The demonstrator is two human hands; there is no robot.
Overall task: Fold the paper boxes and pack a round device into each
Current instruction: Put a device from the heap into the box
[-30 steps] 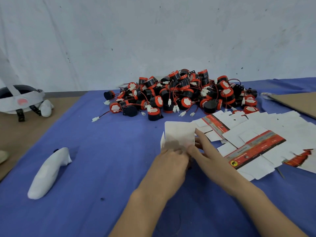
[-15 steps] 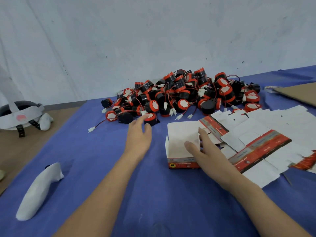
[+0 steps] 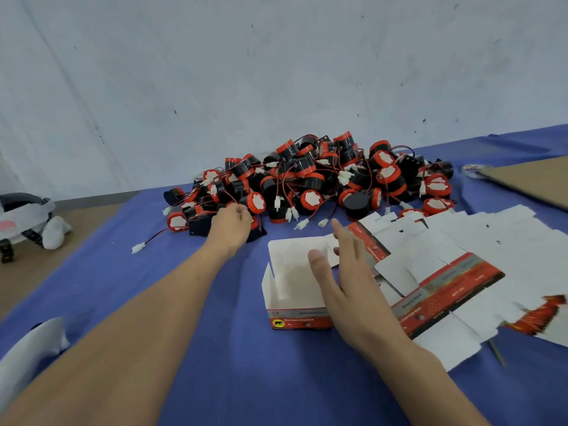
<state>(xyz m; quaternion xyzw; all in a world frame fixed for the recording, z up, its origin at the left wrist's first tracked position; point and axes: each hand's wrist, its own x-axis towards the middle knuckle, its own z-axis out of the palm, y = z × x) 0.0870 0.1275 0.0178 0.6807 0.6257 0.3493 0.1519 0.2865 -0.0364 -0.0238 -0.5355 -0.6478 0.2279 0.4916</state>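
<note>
- My left hand [image 3: 229,224] reaches to the near left edge of the pile [image 3: 307,179] of red-and-black round units, their wires and white plugs tangled together.
- Its fingers curl down over one device [image 3: 256,231] there; the hand hides whether they have closed round it, so I cannot tell.
- My right hand [image 3: 347,278] is spread wide and holds nothing, fingers straight, thumb over the mouth of the box [image 3: 289,272].
- I cannot tell whether that palm touches the box's right wall.
- The box stands folded and open-topped on the blue cloth [image 3: 215,364], its white inside showing, a red printed band along its near wall.
- It sits near the pile, just left of the flat blanks [image 3: 461,256], which lie overlapping, white sides up with red strips showing.
- A cardboard [image 3: 538,179] sheet lies at far right.
- A headset [image 3: 21,216] rests at far left, off the cloth; a white wrapped object [image 3: 27,348] lies at lower left.
</note>
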